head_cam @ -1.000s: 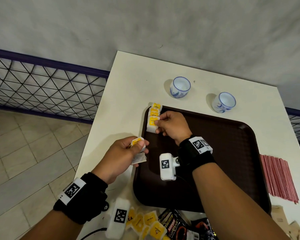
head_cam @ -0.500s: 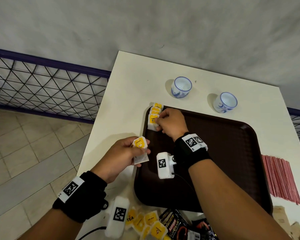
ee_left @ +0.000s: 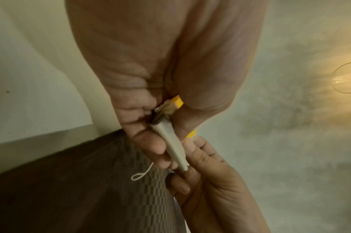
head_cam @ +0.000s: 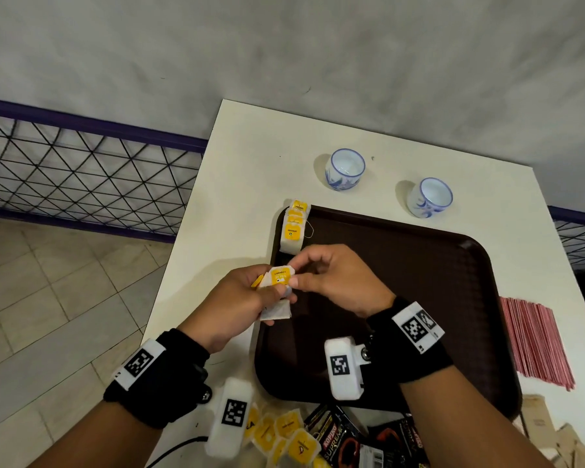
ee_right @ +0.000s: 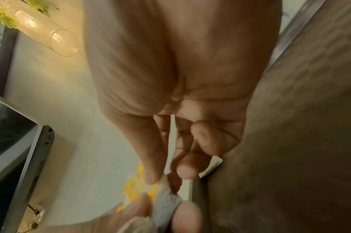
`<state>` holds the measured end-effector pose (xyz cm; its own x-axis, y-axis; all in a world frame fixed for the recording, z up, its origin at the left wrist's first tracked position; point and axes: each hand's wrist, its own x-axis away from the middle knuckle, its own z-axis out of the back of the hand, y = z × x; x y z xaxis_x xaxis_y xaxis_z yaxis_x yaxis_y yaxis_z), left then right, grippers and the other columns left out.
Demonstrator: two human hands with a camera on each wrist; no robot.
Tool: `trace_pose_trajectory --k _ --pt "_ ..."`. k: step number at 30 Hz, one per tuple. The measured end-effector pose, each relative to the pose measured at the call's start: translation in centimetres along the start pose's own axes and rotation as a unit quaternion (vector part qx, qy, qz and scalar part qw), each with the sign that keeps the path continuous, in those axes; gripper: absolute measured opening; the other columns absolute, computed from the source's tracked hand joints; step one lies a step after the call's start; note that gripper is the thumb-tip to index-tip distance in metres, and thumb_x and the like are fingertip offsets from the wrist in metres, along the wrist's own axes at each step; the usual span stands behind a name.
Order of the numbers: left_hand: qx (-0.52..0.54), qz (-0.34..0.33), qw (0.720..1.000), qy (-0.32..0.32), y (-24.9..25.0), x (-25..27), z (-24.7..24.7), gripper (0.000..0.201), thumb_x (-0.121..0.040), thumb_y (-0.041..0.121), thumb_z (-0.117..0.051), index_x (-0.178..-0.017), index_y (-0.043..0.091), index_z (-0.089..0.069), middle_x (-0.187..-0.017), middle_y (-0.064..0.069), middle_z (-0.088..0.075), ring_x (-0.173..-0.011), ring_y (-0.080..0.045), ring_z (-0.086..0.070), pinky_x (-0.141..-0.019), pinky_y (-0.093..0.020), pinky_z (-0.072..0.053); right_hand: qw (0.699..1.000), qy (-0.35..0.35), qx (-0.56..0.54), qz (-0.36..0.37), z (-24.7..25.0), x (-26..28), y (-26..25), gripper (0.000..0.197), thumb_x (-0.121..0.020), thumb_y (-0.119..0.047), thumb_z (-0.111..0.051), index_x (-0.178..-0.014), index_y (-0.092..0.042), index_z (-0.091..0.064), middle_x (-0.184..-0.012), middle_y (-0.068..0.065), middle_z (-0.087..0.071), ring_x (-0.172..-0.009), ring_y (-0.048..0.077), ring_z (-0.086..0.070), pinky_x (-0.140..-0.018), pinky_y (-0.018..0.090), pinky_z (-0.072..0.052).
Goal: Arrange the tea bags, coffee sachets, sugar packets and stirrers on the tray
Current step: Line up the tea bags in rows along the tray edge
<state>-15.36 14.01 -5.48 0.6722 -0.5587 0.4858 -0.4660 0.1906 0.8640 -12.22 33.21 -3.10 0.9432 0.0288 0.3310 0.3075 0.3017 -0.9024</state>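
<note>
A dark brown tray (head_cam: 402, 282) lies on the white table. A short row of yellow-tagged tea bags (head_cam: 293, 229) stands in its far left corner. My left hand (head_cam: 277, 293) grips a small stack of tea bags (head_cam: 279, 276) over the tray's left edge. My right hand (head_cam: 296, 273) has come up against it and pinches the top bag of the stack between thumb and forefinger. In the left wrist view the white bags (ee_left: 175, 149) stick out of my left fist. In the right wrist view my right fingertips (ee_right: 152, 175) close on a bag (ee_right: 164, 193).
Two blue-and-white cups (head_cam: 345, 168) (head_cam: 429, 197) stand behind the tray. Red stirrers (head_cam: 534, 342) lie to its right. Loose tea bags (head_cam: 284, 434), black coffee sachets (head_cam: 341, 440) and brown packets (head_cam: 537, 430) lie at the table's near edge. A railing (head_cam: 81, 170) runs at the left.
My right hand left the row of tea bags in the tray's corner and drew back to my left hand, where it now pinches the top bag. My left hand shifted slightly right.
</note>
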Motion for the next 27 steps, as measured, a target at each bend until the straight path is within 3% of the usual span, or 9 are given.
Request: trace_pose_trajectory --k 6,9,13,17,20,24,27 --pt "-0.021 -0.005 1.000 -0.009 -0.1 0.2 -0.2 0.014 -0.095 0.015 -0.069 -0.107 0.018 -0.075 -0.098 -0.008 -0.078 -0.087 -0.018 -0.070 -0.072 -0.036 -0.055 0.999 0.048 0.018 -0.001 0.0 0.4 0.2 0.006 -0.085 -0.003 -0.074 -0.089 -0.003 -0.070 -0.080 0.012 -0.072 -0.065 0.016 -0.064 -0.065 0.027 -0.052" --pt "-0.039 -0.008 0.999 -0.003 0.0 0.2 -0.2 0.011 -0.096 0.016 -0.067 -0.103 0.016 -0.076 -0.095 -0.006 -0.079 -0.084 -0.018 -0.069 -0.073 -0.036 -0.053 0.999 0.038 0.002 0.011 -0.2 0.6 -0.1 0.008 -0.086 0.000 -0.073 -0.093 0.000 -0.069 -0.086 0.018 -0.071 -0.065 0.019 -0.063 -0.067 0.031 -0.054" --pt "-0.052 -0.007 0.999 0.004 0.1 0.3 -0.2 0.011 -0.096 0.015 -0.067 -0.101 0.014 -0.076 -0.093 -0.006 -0.079 -0.080 -0.015 -0.068 -0.068 -0.032 -0.053 0.999 0.041 -0.003 0.016 -0.2 0.5 -0.2 0.007 -0.086 0.000 -0.073 -0.092 0.002 -0.069 -0.084 0.020 -0.071 -0.063 0.017 -0.062 -0.064 0.026 -0.053" --pt "-0.045 0.008 0.999 0.023 -0.2 0.3 0.3 0.013 -0.097 0.012 -0.065 -0.104 0.018 -0.075 -0.093 -0.005 -0.079 -0.086 -0.018 -0.071 -0.072 -0.035 -0.056 0.993 0.110 0.036 -0.004 0.5 0.1 0.4 0.006 -0.083 0.000 -0.073 -0.084 -0.004 -0.068 -0.068 0.006 -0.068 -0.056 0.012 -0.059 -0.055 0.022 -0.047" --pt "-0.041 0.020 0.998 0.031 -0.3 0.4 0.5 0.014 -0.097 0.013 -0.065 -0.104 0.020 -0.074 -0.093 -0.004 -0.080 -0.096 -0.021 -0.073 -0.080 -0.040 -0.058 0.992 0.122 0.013 -0.040 1.1 -0.5 0.5 0.007 -0.087 -0.002 -0.072 -0.089 0.000 -0.066 -0.063 0.007 -0.068 -0.049 0.009 -0.060 -0.047 0.015 -0.041" --pt "-0.038 0.029 0.998 0.027 -0.4 0.6 0.4 0.014 -0.097 0.012 -0.064 -0.104 0.019 -0.074 -0.093 -0.005 -0.079 -0.093 -0.019 -0.072 -0.073 -0.033 -0.056 0.993 0.103 -0.012 -0.063 1.1 -1.5 0.7 0.007 -0.089 -0.002 -0.070 -0.092 0.000 -0.064 -0.066 0.016 -0.069 -0.049 0.013 -0.063 -0.041 0.020 -0.041" --pt "-0.035 0.034 0.998 0.026 -0.6 0.6 0.4 0.014 -0.097 0.011 -0.064 -0.104 0.018 -0.074 -0.093 -0.006 -0.079 -0.091 -0.017 -0.072 -0.071 -0.032 -0.055 0.992 0.097 -0.033 -0.072 0.9 -2.5 0.8 0.009 -0.089 0.001 -0.069 -0.089 -0.005 -0.063 -0.070 0.015 -0.070 -0.054 0.015 -0.068 -0.042 0.021 -0.044"
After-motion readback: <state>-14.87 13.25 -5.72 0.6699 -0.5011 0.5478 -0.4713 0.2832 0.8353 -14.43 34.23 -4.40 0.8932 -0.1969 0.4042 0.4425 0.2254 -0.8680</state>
